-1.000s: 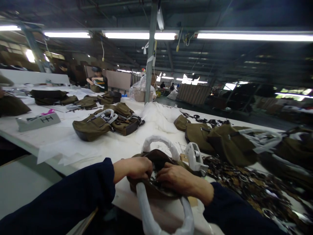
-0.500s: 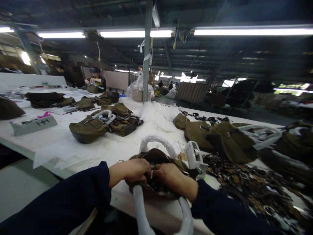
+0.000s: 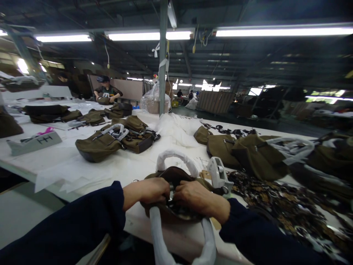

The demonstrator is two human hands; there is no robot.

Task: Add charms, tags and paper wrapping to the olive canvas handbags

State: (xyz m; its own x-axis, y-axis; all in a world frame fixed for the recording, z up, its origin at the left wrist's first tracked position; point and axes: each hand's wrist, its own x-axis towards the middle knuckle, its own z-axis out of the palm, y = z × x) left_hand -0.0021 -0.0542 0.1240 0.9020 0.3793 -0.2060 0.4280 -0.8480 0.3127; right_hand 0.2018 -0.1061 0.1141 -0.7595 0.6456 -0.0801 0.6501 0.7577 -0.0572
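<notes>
The left hand (image 3: pixel 147 193) and right hand (image 3: pixel 200 198) grip tightly, fingers curled shut on the mouth of an olive handbag (image 3: pixel 162 213). It lies on the white surface (image 3: pixel 138 224), its plastic-wrapped handles (image 3: pixel 176 158) arching up.

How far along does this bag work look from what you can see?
Already done, it seems: olive canvas bags with white-wrapped handles lie on the table. In hand: the left hand and right hand grip the opening of a white-handled bag. Apparently left: a heap of dark fittings remains on the right, though how much of it this job needs is unclear.
</notes>
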